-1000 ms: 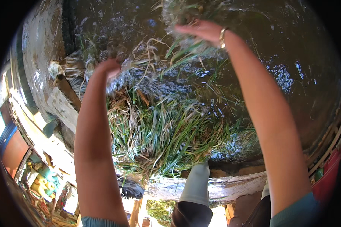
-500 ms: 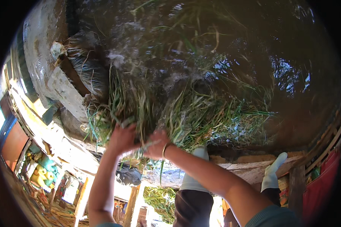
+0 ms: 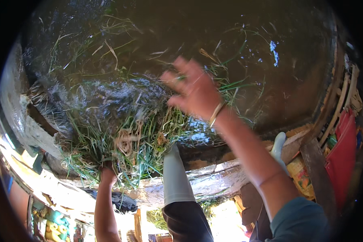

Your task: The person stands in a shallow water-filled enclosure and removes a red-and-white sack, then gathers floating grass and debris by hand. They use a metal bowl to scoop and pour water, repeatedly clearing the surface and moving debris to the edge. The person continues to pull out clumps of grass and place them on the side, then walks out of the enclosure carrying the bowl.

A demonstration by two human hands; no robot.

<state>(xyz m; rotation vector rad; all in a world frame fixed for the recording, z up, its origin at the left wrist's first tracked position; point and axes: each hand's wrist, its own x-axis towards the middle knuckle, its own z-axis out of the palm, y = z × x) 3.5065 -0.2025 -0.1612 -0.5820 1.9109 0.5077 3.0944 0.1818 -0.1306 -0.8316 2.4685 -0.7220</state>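
A heap of wet green grass (image 3: pixel 143 141) lies along the near edge of a basin of brown water (image 3: pixel 246 52), partly afloat. My left hand (image 3: pixel 107 174) is pushed into the heap's near left part. The blades cover its fingers, so its grip is hidden. Over the water to the right of the heap, my right hand (image 3: pixel 199 86) hangs with its fingers spread and somewhat blurred. I see nothing held in it, and a bangle circles that wrist. Loose blades drift farther out on the water.
A pale wooden rim (image 3: pixel 226 171) bounds the basin's near side. One white boot (image 3: pixel 177 173) reaches over the rim beside the grass; another white boot (image 3: pixel 277 149) is farther right. Grey boards (image 3: pixel 26 117) stand at left, a red sheet (image 3: pixel 343 157) at right.
My right hand has moved away from the grass, out over the water and to the right. My left hand has sunk into the grass, which is now bunched nearer the left. The view has shifted.
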